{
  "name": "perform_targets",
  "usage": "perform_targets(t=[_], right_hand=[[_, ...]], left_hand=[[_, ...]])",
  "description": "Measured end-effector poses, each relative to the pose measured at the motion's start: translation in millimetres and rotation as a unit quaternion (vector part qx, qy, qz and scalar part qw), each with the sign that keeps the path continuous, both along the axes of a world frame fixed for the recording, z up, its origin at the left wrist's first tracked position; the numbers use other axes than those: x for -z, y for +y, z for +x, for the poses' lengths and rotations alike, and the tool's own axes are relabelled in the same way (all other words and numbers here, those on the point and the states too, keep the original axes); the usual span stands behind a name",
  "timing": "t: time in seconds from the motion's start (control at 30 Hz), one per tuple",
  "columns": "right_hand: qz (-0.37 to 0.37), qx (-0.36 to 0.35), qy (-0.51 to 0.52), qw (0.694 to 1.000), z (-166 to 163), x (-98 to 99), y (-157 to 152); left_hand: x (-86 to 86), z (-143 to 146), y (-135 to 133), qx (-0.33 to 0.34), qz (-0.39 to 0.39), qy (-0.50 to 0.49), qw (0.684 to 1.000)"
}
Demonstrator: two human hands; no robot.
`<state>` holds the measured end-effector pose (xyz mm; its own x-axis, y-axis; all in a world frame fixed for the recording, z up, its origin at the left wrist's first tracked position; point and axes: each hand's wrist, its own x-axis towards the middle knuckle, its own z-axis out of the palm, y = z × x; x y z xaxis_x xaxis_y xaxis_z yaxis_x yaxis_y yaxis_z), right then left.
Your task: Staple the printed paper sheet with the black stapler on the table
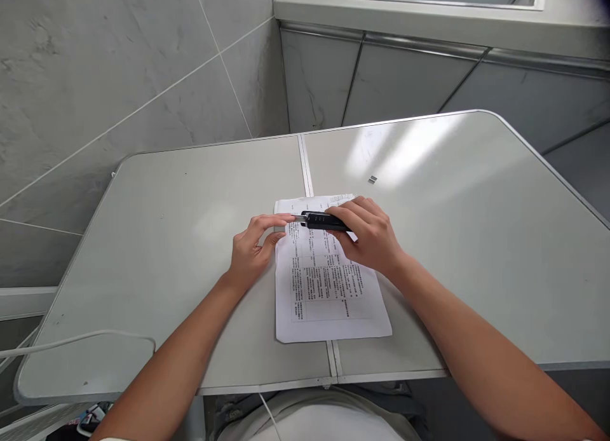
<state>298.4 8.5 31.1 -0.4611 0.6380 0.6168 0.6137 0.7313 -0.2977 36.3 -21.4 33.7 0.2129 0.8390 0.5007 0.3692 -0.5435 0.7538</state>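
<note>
A black stapler (326, 221) lies crosswise over the upper part of some printed paper sheets (333, 311). My right hand (365, 231) is closed around its right end, fingers over the top and thumb below. From the left end of the stapler sticks a short silver metal part (299, 218). My left hand (257, 241) is at that end, its stretched fingertips touching or very near the metal. The left thumb is apart from the fingers, by the left edge of the sheets. Whether the left fingertips grip anything is hard to see.
Two small grey staple strips (372, 180) lie beyond the sheets on the pale folding table (166, 269), which has a centre seam. A white cable (95, 334) crosses its left front corner. Behind stand a counter (309, 10) with a sink (452, 4) and a tiled wall (119, 60).
</note>
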Motion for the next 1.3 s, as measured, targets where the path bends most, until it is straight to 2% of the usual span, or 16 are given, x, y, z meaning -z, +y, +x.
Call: perform_targets(t=[0.17, 0.27, 0.4, 0.77, 0.87, 0.97, 1.1, 1.3], right_hand=[[-0.009, -0.02, -0.014, 1.0, -0.3, 0.1, -0.8], [-0.023, -0.036, -0.014, 0.999, -1.4, -0.7, -2.5], [-0.034, -0.04, -0.007, 0.999, -3.9, -1.2, -4.1], [-0.076, -0.059, 0.043, 0.994, -4.6, -0.1, -3.7], [-0.091, -0.074, 0.061, 0.991, -3.2, 0.2, -2.2], [-0.099, -0.081, 0.072, 0.989, -2.0, 0.4, -1.1], [-0.123, -0.101, 0.079, 0.984, 1.8, -2.3, 0.4], [-0.208, -0.121, 0.106, 0.965, 23.7, -11.9, 9.2]], left_hand=[[1.8, -2.4, 5.2, -0.023, 0.035, 0.08, 0.996], [6.0, -3.3, 7.6, -0.007, 0.014, 0.112, 0.994], [9.3, -3.6, 8.9, 0.027, -0.007, 0.117, 0.993], [4.0, -1.6, 7.5, 0.017, -0.015, 0.094, 0.995], [5.4, -2.6, 7.2, 0.002, 0.018, 0.112, 0.994], [7.8, -7.2, 8.8, -0.007, 0.09, 0.157, 0.983], [8.4, -18.3, 13.0, 0.025, 0.181, 0.212, 0.96], [4.2, -27.2, 15.6, 0.096, 0.186, 0.153, 0.966]])
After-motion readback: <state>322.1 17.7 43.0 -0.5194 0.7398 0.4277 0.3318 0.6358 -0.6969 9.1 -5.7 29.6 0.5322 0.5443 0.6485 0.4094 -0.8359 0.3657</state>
